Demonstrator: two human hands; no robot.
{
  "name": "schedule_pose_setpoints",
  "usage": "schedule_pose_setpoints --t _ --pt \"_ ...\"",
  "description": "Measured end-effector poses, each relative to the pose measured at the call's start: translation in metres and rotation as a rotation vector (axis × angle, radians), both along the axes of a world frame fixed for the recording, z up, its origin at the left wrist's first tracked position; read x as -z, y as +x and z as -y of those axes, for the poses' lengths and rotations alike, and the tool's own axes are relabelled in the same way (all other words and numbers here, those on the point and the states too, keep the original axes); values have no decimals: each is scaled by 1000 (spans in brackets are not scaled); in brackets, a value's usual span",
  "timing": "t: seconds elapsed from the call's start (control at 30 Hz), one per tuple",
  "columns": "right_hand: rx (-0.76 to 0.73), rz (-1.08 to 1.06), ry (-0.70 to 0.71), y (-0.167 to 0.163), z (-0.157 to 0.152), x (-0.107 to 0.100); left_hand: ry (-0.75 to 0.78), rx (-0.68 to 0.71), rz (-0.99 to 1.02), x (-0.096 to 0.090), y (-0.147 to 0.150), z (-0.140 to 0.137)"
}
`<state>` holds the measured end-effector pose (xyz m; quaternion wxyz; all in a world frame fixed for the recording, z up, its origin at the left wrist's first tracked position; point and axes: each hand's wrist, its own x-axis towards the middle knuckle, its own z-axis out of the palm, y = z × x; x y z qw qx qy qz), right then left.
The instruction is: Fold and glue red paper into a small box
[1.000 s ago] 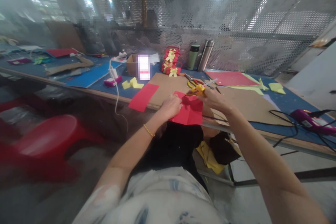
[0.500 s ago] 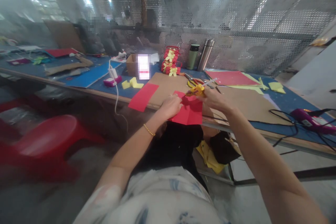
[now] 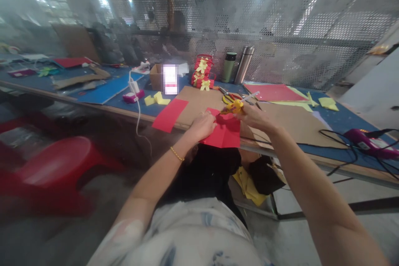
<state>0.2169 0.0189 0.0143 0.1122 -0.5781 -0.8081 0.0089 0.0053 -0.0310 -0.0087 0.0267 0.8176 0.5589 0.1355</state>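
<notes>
We keep the creased red paper (image 3: 229, 135) as our landmark: it lies at the near edge of the tabletop (image 3: 152, 110), its lower part jutting over that edge. Our left hand (image 3: 204, 126) grips its left side, fingers curled and drawn together; the thumb's contact is hard to make out. Our right hand (image 3: 254, 117) is wrapped round a yellow glue gun (image 3: 233, 107) above the paper's upper edge, a pale stick poking out behind; we cannot see the nozzle tip clearly, and our fingers cover the handle.

Beyond the paper and to its left stands a small cardboard box (image 3: 156, 77), partly blocked by a bright, blurred-out screen (image 3: 170, 79); we cannot tell what the box holds. Straight beyond the paper, red boxes with yellow flowers (image 3: 203, 74) sit stacked, their insides out of sight. Just right of those, still beyond the paper, a green tumbler (image 3: 229, 68) and a steel flask (image 3: 245, 66) are both capped, contents hidden. Below the paper, to the right, yellow sheets (image 3: 249, 187) lie beside a dark bundle (image 3: 267, 175) we cannot identify.
</notes>
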Motion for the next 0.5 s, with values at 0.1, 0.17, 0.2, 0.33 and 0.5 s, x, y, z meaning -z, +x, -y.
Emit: schedule_pose_setpoints --t 0.1,0.17,0.2,0.33,0.5 --pt "32 12 24 -1 -2 0 6 0 -25 0 0 -1" --pt "32 4 34 -1 -4 1 5 5 -32 -1 0 0" --pt "31 -3 36 -1 -5 1 4 7 -33 -2 0 0" --pt "21 -29 45 0 -8 4 0 6 -34 -4 0 2" --pt "-10 -168 29 5 -9 8 -9 -3 -46 -5 1 4"
